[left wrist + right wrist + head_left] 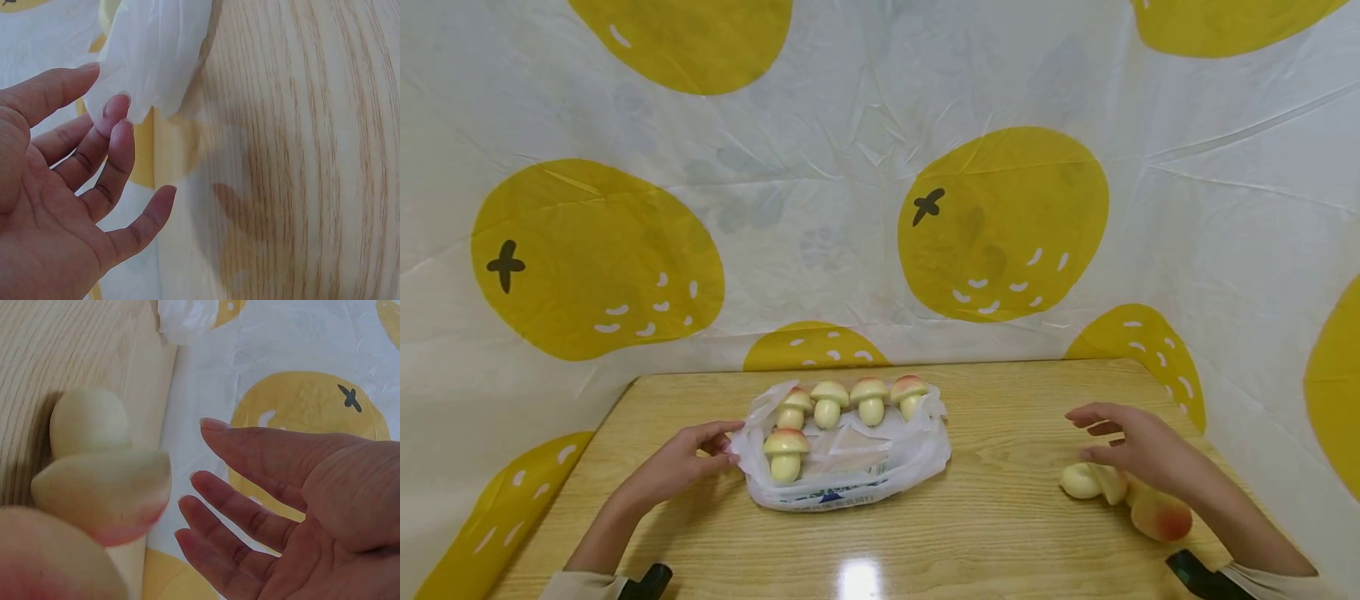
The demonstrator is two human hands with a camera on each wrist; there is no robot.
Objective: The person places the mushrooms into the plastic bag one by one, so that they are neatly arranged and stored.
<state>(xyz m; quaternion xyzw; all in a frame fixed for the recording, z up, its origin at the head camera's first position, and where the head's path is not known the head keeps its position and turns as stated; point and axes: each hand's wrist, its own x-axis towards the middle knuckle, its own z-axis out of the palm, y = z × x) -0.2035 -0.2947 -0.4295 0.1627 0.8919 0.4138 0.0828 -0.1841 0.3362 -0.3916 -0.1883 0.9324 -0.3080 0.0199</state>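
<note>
A white plastic bag (917,450) lies spread on the wooden table, with several pale-yellow, red-tinged toy mushrooms (786,456) standing in it. At the bag's left edge, my left hand (688,454) holds the plastic between thumb and fingers; the left wrist view shows the bag's corner (147,62) there. My right hand (1138,442), fingers apart and gently bent, hovers over a toy mushroom (1081,481) lying on its side. In the right wrist view, a gap separates the fingers from that mushroom (103,487). Beside it lies a rounded yellow piece with a red end (1161,512), partly hidden by the arm.
The wooden table (1000,533) reaches back to a white cloth (827,242) printed with yellow fruit, which also hangs along both sides. Bare wood lies between the bag and the pieces at the right. A light reflection shows near the front.
</note>
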